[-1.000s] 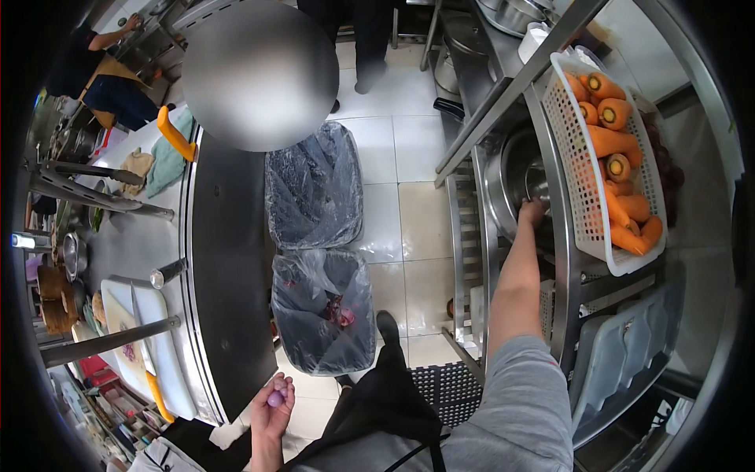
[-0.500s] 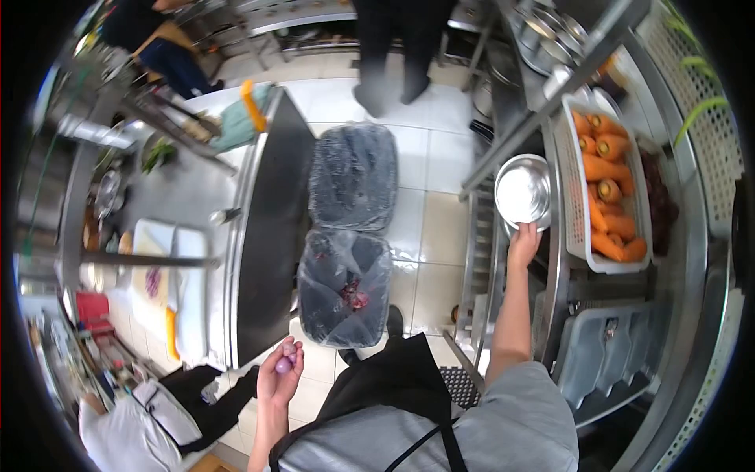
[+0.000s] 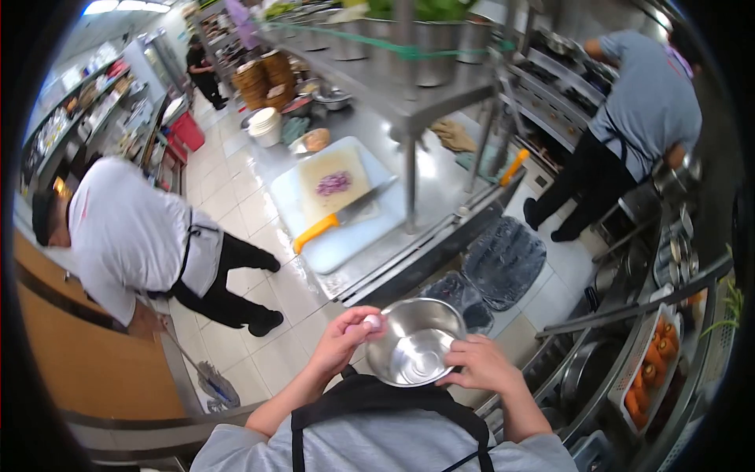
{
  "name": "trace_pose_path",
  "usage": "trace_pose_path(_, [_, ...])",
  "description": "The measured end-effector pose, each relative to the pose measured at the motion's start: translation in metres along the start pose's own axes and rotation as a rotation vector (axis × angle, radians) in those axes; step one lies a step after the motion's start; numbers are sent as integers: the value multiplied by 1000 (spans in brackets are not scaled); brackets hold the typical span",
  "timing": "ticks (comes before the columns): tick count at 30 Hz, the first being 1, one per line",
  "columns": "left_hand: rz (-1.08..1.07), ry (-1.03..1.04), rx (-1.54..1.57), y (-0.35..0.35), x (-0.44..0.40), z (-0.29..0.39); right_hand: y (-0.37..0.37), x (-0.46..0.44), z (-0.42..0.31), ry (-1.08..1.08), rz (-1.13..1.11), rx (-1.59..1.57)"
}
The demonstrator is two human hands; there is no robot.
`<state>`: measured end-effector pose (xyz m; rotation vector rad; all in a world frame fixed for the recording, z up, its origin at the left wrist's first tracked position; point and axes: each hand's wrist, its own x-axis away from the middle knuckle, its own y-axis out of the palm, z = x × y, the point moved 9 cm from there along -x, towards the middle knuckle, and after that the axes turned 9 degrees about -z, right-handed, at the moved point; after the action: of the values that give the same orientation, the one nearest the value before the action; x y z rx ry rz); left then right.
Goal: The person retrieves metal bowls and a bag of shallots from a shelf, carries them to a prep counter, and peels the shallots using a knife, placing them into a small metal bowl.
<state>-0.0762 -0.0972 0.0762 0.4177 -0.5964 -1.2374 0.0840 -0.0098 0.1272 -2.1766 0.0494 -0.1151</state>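
A steel bowl [image 3: 415, 342] is tilted in front of my body, its inside showing shiny and bare. My right hand [image 3: 481, 363] grips its right rim. On the bowl's left side, my left hand [image 3: 348, 338] is closed around small pale purple shallots [image 3: 373, 322]. Beyond the hands, a white cutting board [image 3: 322, 256] lies on the steel counter with a thinner yellowish board on it. Chopped purple pieces [image 3: 333, 183] rest there beside a knife [image 3: 346, 214] with a yellow handle.
Two lined bins [image 3: 504, 263] stand beyond the bowl. A person with a mop [image 3: 141, 236] bends at the left; another person [image 3: 641, 118] stands at the stoves. A basket of carrots [image 3: 653, 366] is on the right rack. A steel shelf [image 3: 440, 102] overhangs the counter.
The bowl has left the right rack and come in front of my body in my right hand. My left hand has moved to its left side, still with the shallots. The view has turned left.
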Motion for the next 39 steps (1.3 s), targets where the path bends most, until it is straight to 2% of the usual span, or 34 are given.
trace_pose_path(2, [9, 136, -409, -13, 16, 36, 2, -51, -50, -213, 66, 102])
trace_pose_path(3, [49, 127, -545, -30, 26, 48, 9, -79, -73, -263, 59, 158])
trace_pose_path(6, [158, 364, -567, -86, 67, 99, 28, -156, -123, -378, 125, 160])
trace_pose_path(8, [296, 526, -747, -130, 110, 141, 40, -195, -157, -462, 171, 136])
trace_pose_path(10, [458, 639, -735, -169, 158, 174, 69, -237, -168, -427, 151, 187])
trace_pose_path(12, [586, 660, -647, -206, 201, 193, 88, -267, -183, -470, 148, 176])
trace_pose_path(19, [895, 605, -699, -322, 280, 208, 99, -335, -190, -368, 183, 53])
trace_pose_path(21, [919, 595, -526, -356, 278, 205, 85, -349, -178, -309, 211, 66])
trace_pose_path(25, [889, 501, -463, -385, 237, 216, 54, -380, -150, -233, 288, 65])
trace_pose_path(27, [788, 326, -577, -393, 203, 228, 38, -399, -133, -224, 325, 98])
trace_pose_path(28, [802, 321, -573, -397, 193, 238, 29, -408, -125, -207, 378, 135])
trace_pose_path(30, [703, 185, -638, -403, 160, 254, 14, -435, -113, -217, 406, 126])
trace_pose_path(32, [683, 179, -697, -414, 141, 280, -2, -464, -101, -160, 454, 125])
trace_pose_path(34, [649, 105, -689, -427, 126, 300, -12, -496, -101, -193, 463, 133])
trace_pose_path(39, [667, 141, -646, -459, 110, 328, -31, -563, -103, -196, 500, 88])
